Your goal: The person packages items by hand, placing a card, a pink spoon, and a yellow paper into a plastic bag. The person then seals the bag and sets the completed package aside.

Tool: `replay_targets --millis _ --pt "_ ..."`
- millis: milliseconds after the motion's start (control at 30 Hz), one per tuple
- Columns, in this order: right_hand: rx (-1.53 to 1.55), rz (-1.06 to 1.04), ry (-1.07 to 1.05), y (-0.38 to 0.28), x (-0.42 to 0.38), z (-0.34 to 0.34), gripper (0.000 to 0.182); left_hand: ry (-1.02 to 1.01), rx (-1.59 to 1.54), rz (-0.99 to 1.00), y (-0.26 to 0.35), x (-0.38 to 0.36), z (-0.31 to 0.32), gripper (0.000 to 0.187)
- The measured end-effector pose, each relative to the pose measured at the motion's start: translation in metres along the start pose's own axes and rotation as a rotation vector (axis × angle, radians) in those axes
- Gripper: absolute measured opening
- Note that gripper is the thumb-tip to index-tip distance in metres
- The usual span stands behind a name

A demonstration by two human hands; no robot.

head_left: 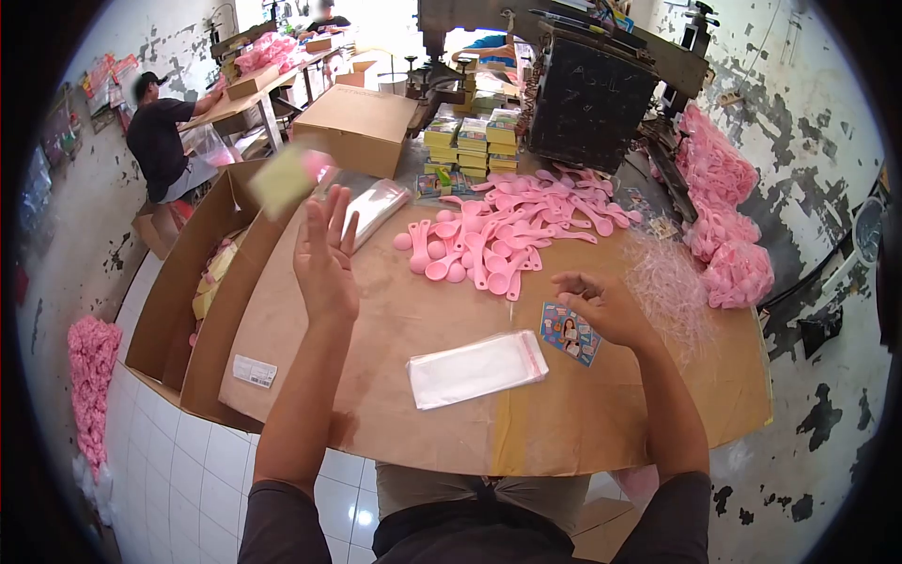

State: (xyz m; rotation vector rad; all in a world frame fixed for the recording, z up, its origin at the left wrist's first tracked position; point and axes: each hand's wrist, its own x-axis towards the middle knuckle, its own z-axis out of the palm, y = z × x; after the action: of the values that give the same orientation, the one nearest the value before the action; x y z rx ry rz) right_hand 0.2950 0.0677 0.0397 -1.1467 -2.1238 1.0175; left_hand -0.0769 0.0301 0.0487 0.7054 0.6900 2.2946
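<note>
My left hand (327,263) is raised with its fingers stretched out and nothing in the grasp. Just past its fingertips, a motion-blurred pale yellow packet with a pink part (279,183) is in the air, close to the open carton (178,329). My right hand (601,305) hovers at the upper edge of a blue printed card (569,335), thumb and fingers loosely bent and apart. Between my forearms lies a stack of clear plastic sleeves (477,370). Beyond the hands spreads a heap of pink measuring spoons (498,235).
Stacks of cards (470,141) stand behind the spoons, beside a dark machine box (587,94). A closed carton (357,127) and more plastic sleeves (376,211) are at back left. Pink bagged bundles (723,207) line the right side. A person (167,136) sits at another table.
</note>
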Motion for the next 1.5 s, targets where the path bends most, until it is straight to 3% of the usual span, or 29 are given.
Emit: replay_targets --millis 67,133,233,333,433,533,567,633,733,767,867,933,1033,1233,1333,1433,1500 --pt "-0.174 0.007 -0.011 0.005 -0.005 -0.005 0.033 -0.023 0.006 -0.083 -0.021 0.006 -0.018 0.047" --pt "-0.335 -0.101 0.043 0.017 -0.011 -0.005 0.034 -0.226 0.321 -0.242 -0.038 -0.012 -0.021 0.041" --pt "-0.472 -0.144 0.005 0.032 -0.019 -0.009 0.037 -0.796 1.016 -0.232 -0.040 -0.052 -0.006 0.038" --pt "-0.430 -0.108 -0.028 0.036 -0.020 -0.011 0.037 -1.054 1.316 0.163 -0.052 -0.083 -0.008 0.039" --pt "-0.294 -0.019 -0.058 0.040 -0.020 -0.011 0.033 -1.084 1.294 0.188 -0.065 -0.087 -0.017 0.038" --pt "-0.097 0.130 -0.041 0.044 -0.018 -0.006 0.028 -1.054 1.229 -0.090 -0.066 -0.084 -0.018 0.035" --pt "-0.023 0.188 -0.028 0.047 -0.017 -0.005 0.027 -1.046 1.207 -0.078 -0.065 -0.085 -0.016 0.032" --pt "-0.125 0.058 0.047 0.052 -0.018 -0.002 0.024 -1.031 1.168 -0.055 -0.058 -0.088 -0.008 0.028" --pt "-0.111 -0.036 0.147 0.059 -0.016 0.001 0.021 -1.121 1.179 0.219 -0.063 -0.094 -0.010 0.025" --pt "-0.080 -0.051 0.177 0.060 -0.015 0.003 0.021 -1.119 1.159 0.156 -0.064 -0.094 -0.011 0.025" --pt "0.512 0.112 -0.005 0.048 -0.020 0.011 0.024 -1.073 1.094 -0.078 -0.066 -0.095 -0.012 0.025" --pt "0.487 0.081 -0.059 0.038 -0.023 0.025 0.027 -0.988 1.038 -0.292 -0.063 -0.096 -0.009 0.024" --pt "0.340 0.038 -0.077 0.022 -0.028 0.042 0.027 -0.902 0.962 -0.389 -0.058 -0.095 -0.004 0.020" --pt "-0.019 -0.271 -0.057 0.028 -0.022 0.049 0.022 -0.963 1.070 -0.368 -0.052 -0.093 -0.001 0.017" --pt "-0.082 -0.331 -0.036 0.029 -0.022 0.049 0.024 -0.858 0.737 -0.377 -0.066 -0.089 -0.010 0.023" --pt "-0.019 -0.300 0.103 0.022 -0.022 0.049 0.024 -0.777 0.442 -0.691 -0.049 -0.082 -0.001 0.031" --pt "0.044 -0.261 0.211 0.016 -0.022 0.049 0.024 -0.782 0.429 -0.770 -0.045 -0.082 0.002 0.034"
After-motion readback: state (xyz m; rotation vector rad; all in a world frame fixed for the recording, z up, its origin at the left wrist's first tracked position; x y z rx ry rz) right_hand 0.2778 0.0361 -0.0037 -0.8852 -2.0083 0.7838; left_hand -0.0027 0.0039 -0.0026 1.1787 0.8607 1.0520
